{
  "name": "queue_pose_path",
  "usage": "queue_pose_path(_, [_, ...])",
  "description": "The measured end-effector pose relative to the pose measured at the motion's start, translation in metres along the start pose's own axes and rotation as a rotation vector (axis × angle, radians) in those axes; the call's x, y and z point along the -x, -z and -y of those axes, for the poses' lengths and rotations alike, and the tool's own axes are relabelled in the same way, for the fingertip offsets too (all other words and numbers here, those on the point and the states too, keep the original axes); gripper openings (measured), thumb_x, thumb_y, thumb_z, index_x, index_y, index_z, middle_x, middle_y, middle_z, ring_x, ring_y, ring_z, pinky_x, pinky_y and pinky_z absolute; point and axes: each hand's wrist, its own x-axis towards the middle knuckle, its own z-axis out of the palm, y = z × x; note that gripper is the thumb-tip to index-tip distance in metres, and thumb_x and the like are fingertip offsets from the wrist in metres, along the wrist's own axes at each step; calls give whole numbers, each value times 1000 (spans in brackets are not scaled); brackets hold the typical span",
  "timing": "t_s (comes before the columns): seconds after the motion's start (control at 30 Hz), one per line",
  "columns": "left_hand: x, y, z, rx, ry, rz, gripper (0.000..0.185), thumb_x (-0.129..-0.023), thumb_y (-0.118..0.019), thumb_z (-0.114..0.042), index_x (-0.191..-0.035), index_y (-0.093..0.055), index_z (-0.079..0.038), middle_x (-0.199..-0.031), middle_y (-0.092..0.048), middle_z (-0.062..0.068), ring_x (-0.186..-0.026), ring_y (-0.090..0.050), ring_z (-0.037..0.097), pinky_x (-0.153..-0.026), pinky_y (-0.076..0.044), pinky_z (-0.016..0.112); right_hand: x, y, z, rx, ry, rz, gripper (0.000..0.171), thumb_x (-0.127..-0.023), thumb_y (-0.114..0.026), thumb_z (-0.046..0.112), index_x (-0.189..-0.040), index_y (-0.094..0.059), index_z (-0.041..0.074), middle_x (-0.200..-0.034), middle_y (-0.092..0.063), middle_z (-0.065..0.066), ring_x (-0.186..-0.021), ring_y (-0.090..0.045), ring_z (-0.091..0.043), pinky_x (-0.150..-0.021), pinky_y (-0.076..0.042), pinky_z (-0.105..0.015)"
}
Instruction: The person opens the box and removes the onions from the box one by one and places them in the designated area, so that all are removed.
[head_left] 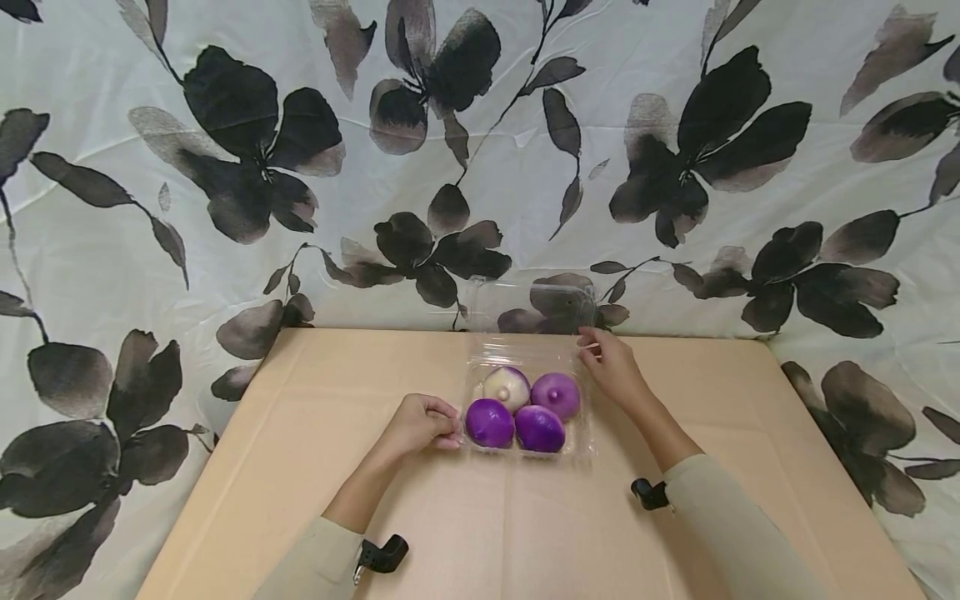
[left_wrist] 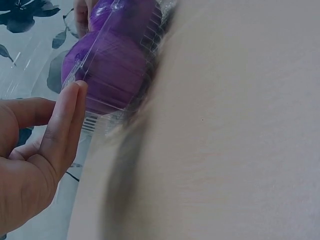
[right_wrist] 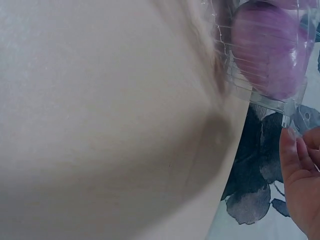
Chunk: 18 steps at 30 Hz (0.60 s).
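A clear plastic clamshell box (head_left: 474, 379) stands at the back middle of the table, its transparent lid (head_left: 510, 310) raised against the cloth. Inside sit several onion-like round vegetables: a whitish one (head_left: 507, 388) and glossy purple ones, such as the front left one (head_left: 490, 423). At the box's left side is my left hand (head_left: 420, 423); its fairly straight fingers (left_wrist: 62, 117) touch the edge in the left wrist view. My right hand (head_left: 611, 362) pinches the box's back right corner between thumb and fingertips (right_wrist: 289, 145).
A tan table (head_left: 337, 367) lies under the box, its far edge just behind it. White cloth (head_left: 555, 158) with dark flowers hangs at the back and spreads around the sides. Black wrist cameras (head_left: 384, 554) are strapped at both sleeves.
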Motion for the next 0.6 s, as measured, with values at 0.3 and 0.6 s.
queue_pose_path(0.3, [3, -1, -1, 12, 0, 14, 15, -93, -62, 13, -106, -63, 20, -84, -75, 20, -67, -75, 18, -66, -69, 28, -6, -4, -7, 5, -79, 64, 42, -101, -58, 2, -141, -53, -9, -113, -73, -22, -96, -74, -33, -77, -64, -29])
queue_pose_path(0.6, [5, -3, -1, 18, 11, 53, 14, -92, -61, 13, -105, -62, 20, -79, -73, 16, -64, -73, 16, -65, -69, 28, -7, -8, -8, 52, -114, 100, 47, -102, -59, 9, -143, -51, -12, -112, -75, -21, -95, -74, -31, -75, -60, -27])
